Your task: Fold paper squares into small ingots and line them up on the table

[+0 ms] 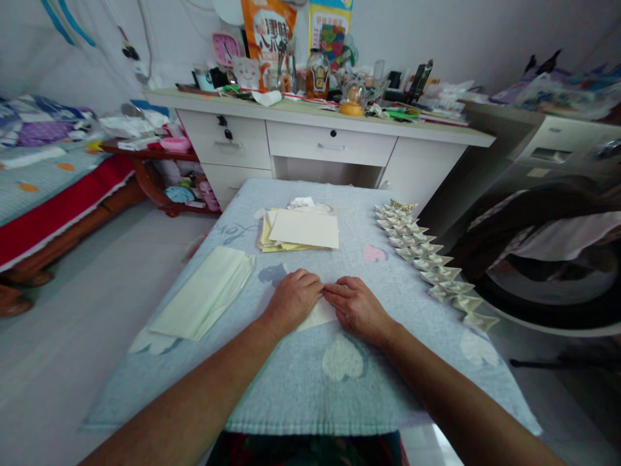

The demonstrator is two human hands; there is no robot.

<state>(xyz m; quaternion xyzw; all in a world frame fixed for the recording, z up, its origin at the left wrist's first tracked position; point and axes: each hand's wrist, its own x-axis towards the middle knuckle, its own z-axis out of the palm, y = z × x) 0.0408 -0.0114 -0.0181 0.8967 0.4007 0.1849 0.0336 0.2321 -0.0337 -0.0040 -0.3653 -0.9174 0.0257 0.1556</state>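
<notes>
A small pale sheet of paper [317, 316] lies on the cloth-covered table in front of me, largely hidden by my hands. My left hand [297, 298] presses on its left part with the fingers closed together. From the other side my right hand [358, 307] pinches the paper, its fingertips meeting those of the left hand at the upper edge. Beyond the hands sits a stack of cream and yellow paper [304, 228]. To the left is a pile of pale green sheets [200, 292]. Folded paper boat-like shapes [418, 250] form a line along the right.
A blue patterned cloth [301, 404] covers the table. Behind it stands a white desk [330, 136] crowded with jars and bags. A front-loading washing machine [533, 139] is close on the right, and a bed [58, 175] is at the left.
</notes>
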